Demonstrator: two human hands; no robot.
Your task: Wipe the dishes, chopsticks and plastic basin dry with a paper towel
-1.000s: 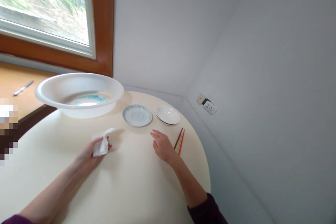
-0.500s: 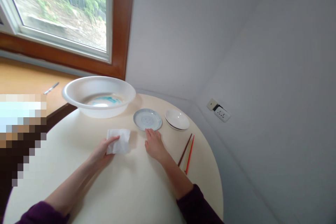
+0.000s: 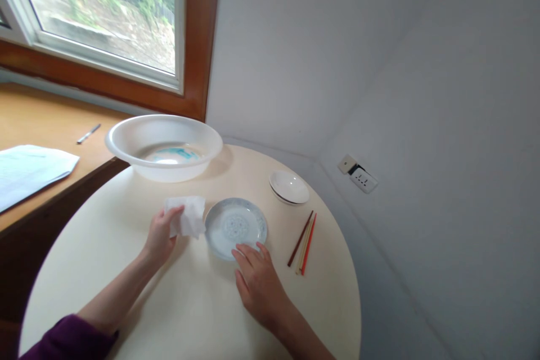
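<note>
A small blue-patterned plate lies on the round cream table. My right hand rests flat at the plate's near rim, fingertips touching its edge. My left hand holds a folded white tissue just left of the plate, the tissue touching the plate's rim.
A large white basin with a little bluish water stands at the table's far side. A small white dish and several chopsticks lie right of the plate. A wooden ledge on the left carries papers and a pen. A wall socket is at right.
The blue plate has slid toward me with my right hand on its rim. My left hand has brought the tissue up against the plate's left edge.
</note>
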